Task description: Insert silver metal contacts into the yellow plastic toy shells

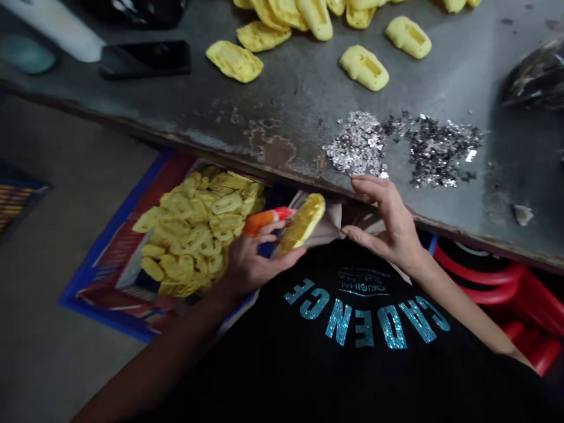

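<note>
My left hand is closed around a yellow moulded shell piece, held on edge in front of my body just below the table edge. One finger of that hand wears an orange cover with a red end. My right hand has its thumb and fingers apart, with nothing visible between them. Its fingertips are at the table's front edge, nearest to a pile of small shiny metal pieces. A second, darker pile of metal pieces lies to its right.
On the grey metal table lie several yellow shells and a black phone. A blue and red crate full of yellow pieces stands below, left. Red plastic chairs are at lower right. A dark plastic bag lies far right.
</note>
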Tool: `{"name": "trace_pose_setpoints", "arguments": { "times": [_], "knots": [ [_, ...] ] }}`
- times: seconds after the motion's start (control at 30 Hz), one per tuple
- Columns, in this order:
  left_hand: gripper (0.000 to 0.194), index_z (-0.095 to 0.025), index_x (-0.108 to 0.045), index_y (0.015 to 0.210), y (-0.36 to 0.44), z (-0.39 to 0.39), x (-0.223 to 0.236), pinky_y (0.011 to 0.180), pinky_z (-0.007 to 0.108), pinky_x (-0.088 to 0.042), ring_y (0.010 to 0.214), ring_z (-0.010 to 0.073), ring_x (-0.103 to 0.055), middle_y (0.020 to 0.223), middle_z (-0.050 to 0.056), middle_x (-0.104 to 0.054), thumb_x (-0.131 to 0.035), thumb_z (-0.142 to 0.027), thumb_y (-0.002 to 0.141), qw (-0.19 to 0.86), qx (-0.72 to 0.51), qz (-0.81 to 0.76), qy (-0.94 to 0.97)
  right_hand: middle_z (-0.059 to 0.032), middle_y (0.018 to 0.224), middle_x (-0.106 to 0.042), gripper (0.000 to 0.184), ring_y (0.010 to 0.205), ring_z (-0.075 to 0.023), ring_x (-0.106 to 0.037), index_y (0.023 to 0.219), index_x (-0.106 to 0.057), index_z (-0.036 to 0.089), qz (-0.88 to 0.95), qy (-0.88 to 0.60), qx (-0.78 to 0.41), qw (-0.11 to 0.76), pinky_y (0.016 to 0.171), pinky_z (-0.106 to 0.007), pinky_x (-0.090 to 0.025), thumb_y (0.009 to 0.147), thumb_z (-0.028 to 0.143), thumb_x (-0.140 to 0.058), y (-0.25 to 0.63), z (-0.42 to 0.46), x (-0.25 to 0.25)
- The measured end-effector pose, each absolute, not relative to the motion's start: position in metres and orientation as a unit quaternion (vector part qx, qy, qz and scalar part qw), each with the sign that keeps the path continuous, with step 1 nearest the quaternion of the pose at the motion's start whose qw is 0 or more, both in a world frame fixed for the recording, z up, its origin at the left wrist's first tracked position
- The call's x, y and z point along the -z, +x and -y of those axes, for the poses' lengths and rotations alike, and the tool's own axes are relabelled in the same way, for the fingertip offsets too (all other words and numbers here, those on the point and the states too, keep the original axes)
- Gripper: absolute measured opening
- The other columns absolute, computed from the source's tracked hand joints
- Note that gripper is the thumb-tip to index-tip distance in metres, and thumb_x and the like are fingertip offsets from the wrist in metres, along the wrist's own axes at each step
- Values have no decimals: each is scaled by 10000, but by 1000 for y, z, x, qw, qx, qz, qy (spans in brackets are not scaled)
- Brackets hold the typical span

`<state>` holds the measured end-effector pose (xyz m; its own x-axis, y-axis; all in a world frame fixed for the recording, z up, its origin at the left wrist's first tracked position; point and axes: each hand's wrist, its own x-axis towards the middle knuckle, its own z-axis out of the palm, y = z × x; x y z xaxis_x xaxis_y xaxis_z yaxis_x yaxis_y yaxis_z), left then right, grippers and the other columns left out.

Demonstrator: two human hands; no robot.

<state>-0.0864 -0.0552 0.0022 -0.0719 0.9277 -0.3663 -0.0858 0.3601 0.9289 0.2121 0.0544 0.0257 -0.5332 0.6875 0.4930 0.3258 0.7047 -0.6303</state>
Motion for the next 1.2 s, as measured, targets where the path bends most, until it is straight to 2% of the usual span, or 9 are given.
{"name": "trace_pose_setpoints", "arguments": {
  "times": [0.07, 0.17, 0.23, 0.33, 0.4, 0.47, 0.77, 1.0, 1.2],
  "knots": [
    [818, -300, -708, 1420, -131, 78, 3, 1293, 602, -485, 1675, 451, -433, 1710, 113, -606, -1067, -252, 686, 457, -422, -694, 362, -155, 1582, -672, 696, 1391, -375, -702, 1636, -534, 348, 830, -311, -256, 385, 1029, -559, -674, 1007, 351, -833, 212, -57, -24],
    [682, -256, -771, 1253, -169, 101, -5, 1322, 599, -453, 1788, 490, -153, 1835, 107, -452, -1081, -354, 654, 317, -396, -785, 355, -131, 1524, -700, 664, 1220, -353, -758, 1598, -597, 389, 805, -332, -273, 409, 958, -557, -673, 985, 369, -852, 215, -59, -26],
    [501, -236, -799, 1129, -163, 98, -17, 1190, 487, -589, 1748, 445, -308, 1751, 113, -555, -1034, -420, 727, 301, -429, -776, 352, -118, 1435, -744, 526, 1140, -330, -765, 1506, -686, 373, 796, -343, -275, 415, 934, -541, -662, 1002, 374, -835, 212, -62, -30],
    [418, -247, -798, 1115, -120, 67, -32, 740, 353, -694, 1080, 278, -822, 1174, 90, -827, -829, -626, 942, 424, -509, -674, 327, -73, 1157, -822, 219, 996, -276, -770, 1259, -824, 338, 777, -334, -329, 419, 897, -477, -651, 1043, 361, -795, 197, -65, -41],
    [420, -212, -767, 984, -85, 42, -41, 494, 272, -602, 684, 192, -756, 870, 45, -782, -865, -615, 923, 618, -540, -497, 281, -44, 1018, -828, 159, 910, -231, -766, 1189, -864, 317, 758, -306, -406, 408, 837, -409, -643, 1059, 368, -787, 184, -65, -49],
    [353, -194, -756, 954, -55, 24, -46, 415, 221, -551, 554, 140, -683, 745, -8, -711, -902, -515, 934, 719, -543, -363, 236, -36, 996, -833, 229, 872, -192, -757, 1247, -876, 290, 736, -264, -485, 391, 803, -349, -627, 1055, 396, -809, 175, -65, -54],
    [240, -205, -771, 980, -20, 5, -45, 405, 207, -580, 488, 132, -681, 657, -53, -662, -886, -415, 993, 819, -481, -224, 219, 1, 976, -837, 327, 858, -128, -729, 1287, -894, 303, 667, -189, -561, 453, 845, -282, -616, 962, 298, -925, 180, -61, -49],
    [268, -217, -796, 1045, -4, 8, -45, 447, 204, -609, 515, 131, -714, 693, -39, -745, -834, -482, 1041, 708, -541, -300, 341, 20, 869, -819, 175, 661, -95, -714, 1128, -898, 279, 528, -212, -635, 523, 630, -224, -618, 954, 297, -913, 167, -39, -39],
    [269, -224, -822, 1138, -3, 6, -37, 514, 195, -639, 600, 126, -747, 760, -25, -763, -781, -484, 1085, 661, -549, -329, 393, 20, 890, -832, 175, 715, -84, -744, 1149, -897, 277, 470, -200, -703, 495, 731, -207, -664, 976, 297, -896, 172, -45, -31]
  ]
}}
